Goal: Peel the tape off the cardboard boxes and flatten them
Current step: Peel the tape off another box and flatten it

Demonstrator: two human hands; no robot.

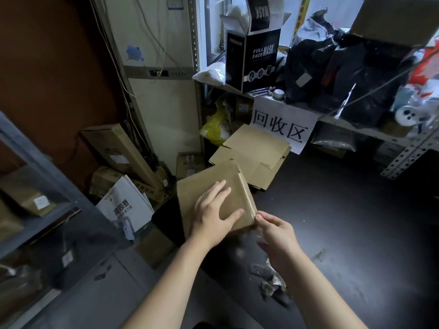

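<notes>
Cardboard box (pixel 197 188) under spread left hand (pixel 213 214) — right hand (pixel 278 236) pinches tape (pixel 248 198) at its edge.

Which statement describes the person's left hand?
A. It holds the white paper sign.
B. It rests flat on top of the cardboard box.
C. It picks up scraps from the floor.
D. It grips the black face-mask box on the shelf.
B: the left hand lies with straight fingers on top of the cardboard box, while the right hand pinches the clear tape at its near corner.
</notes>
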